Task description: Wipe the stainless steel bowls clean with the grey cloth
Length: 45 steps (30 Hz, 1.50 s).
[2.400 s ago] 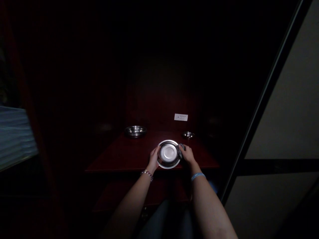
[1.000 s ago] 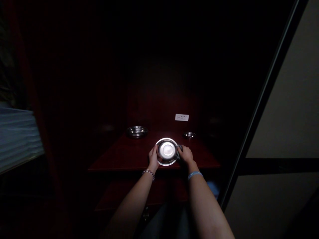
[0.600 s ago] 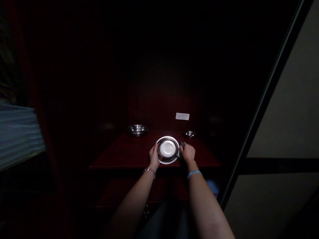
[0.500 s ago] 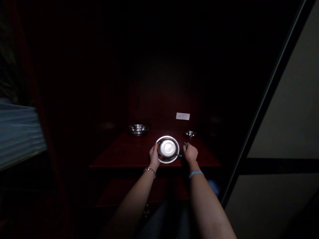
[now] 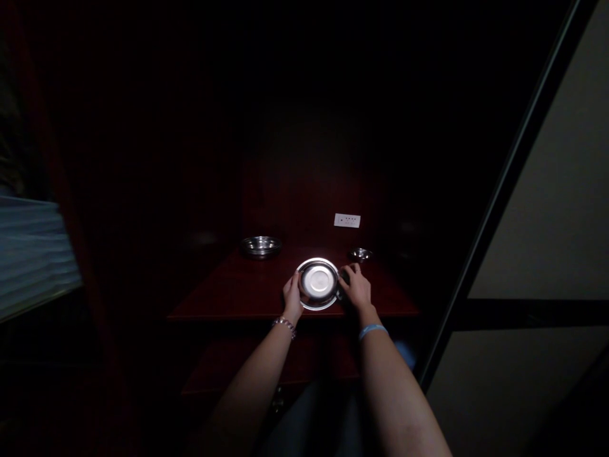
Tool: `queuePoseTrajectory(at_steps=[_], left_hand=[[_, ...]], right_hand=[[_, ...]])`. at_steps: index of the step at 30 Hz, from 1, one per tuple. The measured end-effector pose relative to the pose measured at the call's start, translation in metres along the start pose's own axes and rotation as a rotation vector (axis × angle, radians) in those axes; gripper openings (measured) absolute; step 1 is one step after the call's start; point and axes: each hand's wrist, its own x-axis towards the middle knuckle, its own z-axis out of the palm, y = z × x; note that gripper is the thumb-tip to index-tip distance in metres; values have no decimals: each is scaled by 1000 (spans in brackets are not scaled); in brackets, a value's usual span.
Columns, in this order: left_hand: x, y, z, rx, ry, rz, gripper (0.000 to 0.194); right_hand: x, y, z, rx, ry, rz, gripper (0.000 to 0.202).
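Note:
A round, shiny metal dish [image 5: 318, 279] is tilted up above the front of the dark red shelf, its flat round centre facing me. My left hand [image 5: 292, 297] grips its left rim, thumb on the near face and fingers behind. At the right rim is my right hand [image 5: 356, 287], its fingers bent and closed against the edge. Something small and dark shows under those fingers, too dim to name. Farther back on the shelf, a short stack of metal dishes [image 5: 261, 246] sits to the left and a small metal bowl [image 5: 360, 254] to the right.
The dark red shelf [image 5: 204, 298] lies inside a deep, dim cabinet. A white socket plate [image 5: 347, 220] is on the back wall. Another shelf [image 5: 214, 371] runs below. Pale ribbed material [image 5: 35, 254] stands at far left, and a light panel with a dark frame [image 5: 537, 241] at right.
My right hand has moved left from beside the dish to its right rim, and the dark thing is now mostly hidden. The left hand keeps its hold. The view has shifted slightly.

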Motion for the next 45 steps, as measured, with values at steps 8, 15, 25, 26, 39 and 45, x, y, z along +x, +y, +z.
queuePoseTrajectory(at_steps=[8,15,25,26,39,45], left_hand=[[0,-1,0,-4,-10,1,36],[-2,1,1,-12,-6,8,34],[1,0,-2,2,36,-11,23],[1,0,-2,4,39,-12,23],[-2,5,2,-94,55,-87,17],[1,3,-1,-122,48,-110,18]], right_hand=[[0,-2,-1,-120,-30,-54,27],[1,-3,2,-177,-5,-37,29],[1,5,8,-158,44,49,30],[1,6,9,-123,59,70,31],[16,16,25,566,301,228,55],[26,12,33,819,220,270,61]])
